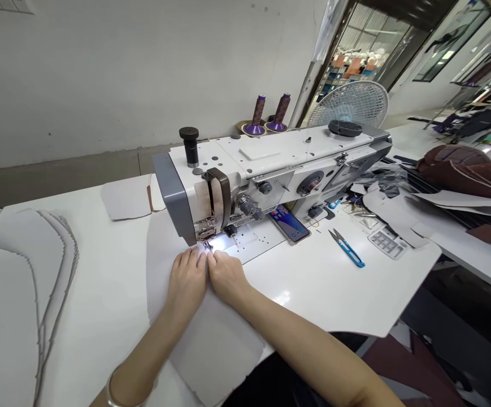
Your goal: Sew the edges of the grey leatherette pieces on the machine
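Observation:
A large pale grey fabric panel [220, 345] lies under the needle area of a white sewing machine [228, 169] and hangs toward me past the table edge. My left hand [188, 278] presses on the panel just in front of the presser foot [207, 245], fingers bent and close together. Right beside it, my right hand [228, 277] is closed, thumb and fingers pinching the panel along a fold or seam between the hands. The machine's lamp lights the needle plate. The panel's edge under my fingers is partly hidden.
Stacked grey panels [8, 294] lie at the left; a smaller brown-edged piece [126, 199] is behind. A phone [290, 224], blue thread snips [347, 249] and a clear tray [387, 243] lie at the right. Thread cones [259, 113] and a fan [351, 104] stand behind.

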Demonstrator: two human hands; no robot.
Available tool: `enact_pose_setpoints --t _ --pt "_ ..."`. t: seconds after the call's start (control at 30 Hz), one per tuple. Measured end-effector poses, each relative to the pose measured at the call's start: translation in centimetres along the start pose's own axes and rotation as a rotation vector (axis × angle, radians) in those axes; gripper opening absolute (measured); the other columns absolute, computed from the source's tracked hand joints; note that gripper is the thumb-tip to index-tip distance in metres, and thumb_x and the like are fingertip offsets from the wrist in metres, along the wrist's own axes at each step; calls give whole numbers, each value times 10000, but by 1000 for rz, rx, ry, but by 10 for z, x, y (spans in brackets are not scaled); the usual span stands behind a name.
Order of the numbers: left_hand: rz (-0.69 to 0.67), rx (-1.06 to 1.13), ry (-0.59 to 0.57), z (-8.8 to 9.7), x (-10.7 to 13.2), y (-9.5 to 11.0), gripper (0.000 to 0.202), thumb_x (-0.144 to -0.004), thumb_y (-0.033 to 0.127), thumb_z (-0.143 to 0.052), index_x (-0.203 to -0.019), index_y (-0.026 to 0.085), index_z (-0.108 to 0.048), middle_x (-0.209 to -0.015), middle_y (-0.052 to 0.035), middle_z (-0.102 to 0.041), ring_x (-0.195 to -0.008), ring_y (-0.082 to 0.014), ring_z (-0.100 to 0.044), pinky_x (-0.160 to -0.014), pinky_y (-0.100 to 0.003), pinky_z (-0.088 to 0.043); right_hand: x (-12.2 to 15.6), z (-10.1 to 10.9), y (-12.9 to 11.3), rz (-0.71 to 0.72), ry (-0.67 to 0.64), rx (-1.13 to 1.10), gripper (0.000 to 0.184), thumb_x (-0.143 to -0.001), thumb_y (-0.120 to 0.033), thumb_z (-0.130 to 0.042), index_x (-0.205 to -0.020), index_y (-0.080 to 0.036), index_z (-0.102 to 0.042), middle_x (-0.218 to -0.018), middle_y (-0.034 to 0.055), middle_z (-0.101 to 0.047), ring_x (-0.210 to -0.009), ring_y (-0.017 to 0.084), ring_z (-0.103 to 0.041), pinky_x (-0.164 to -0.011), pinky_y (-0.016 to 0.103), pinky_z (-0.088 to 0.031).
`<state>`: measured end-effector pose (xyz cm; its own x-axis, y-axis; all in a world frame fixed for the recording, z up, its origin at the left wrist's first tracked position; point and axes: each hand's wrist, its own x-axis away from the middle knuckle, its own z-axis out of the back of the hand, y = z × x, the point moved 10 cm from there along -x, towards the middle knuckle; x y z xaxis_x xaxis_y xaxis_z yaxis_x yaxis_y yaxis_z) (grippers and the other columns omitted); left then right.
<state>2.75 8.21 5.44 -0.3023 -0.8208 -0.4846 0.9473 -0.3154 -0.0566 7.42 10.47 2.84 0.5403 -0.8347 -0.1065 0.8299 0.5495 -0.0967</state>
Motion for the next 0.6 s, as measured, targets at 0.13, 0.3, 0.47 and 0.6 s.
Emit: enact_pose_setpoints --t 0.13,0.3,0.47,0.6 --pt "8 31 -5 0 1 3 306 -854 85 -372 -1044 97 -612 -1111 -166 -632 -1053 -276 -554 -899 -421 -434 1 0 0 -1 -1 -7 158 -924 -128 -377 -943 -161 -530 -852 64 -567 -760 186 -518 -545 273 -365" --pt "10 14 -1 -5 -2 0 321 -856 90 -352 -1054 83 -605 -1132 -180 -621 -1079 -279 -541 -932 -432 -428 -1 0 0 5 2 -42 181 -920 -118 -385 -996 -142 -548 -864 77 -581 -772 194 -522 -563 275 -387" --pt "-103 85 52 -4 8 -4 376 -825 114 -337 -1081 82 -611 -1102 -181 -635 -1069 -285 -544 -928 -435 -442 2 10 3 -39 12 -64 187 -908 -154 -429 -1004 -134 -589 -926 89 -628 -791 194 -546 -562 280 -414" --pt "-216 232 60 -25 0 -12 487 -690 231 -410 -1110 210 -655 -1080 -133 -667 -981 -340 -576 -806 -526 -472 -7 3 6 -114 -35 -117 203 -866 -182 -440 -958 -163 -620 -944 88 -661 -777 208 -569 -454 272 -374"
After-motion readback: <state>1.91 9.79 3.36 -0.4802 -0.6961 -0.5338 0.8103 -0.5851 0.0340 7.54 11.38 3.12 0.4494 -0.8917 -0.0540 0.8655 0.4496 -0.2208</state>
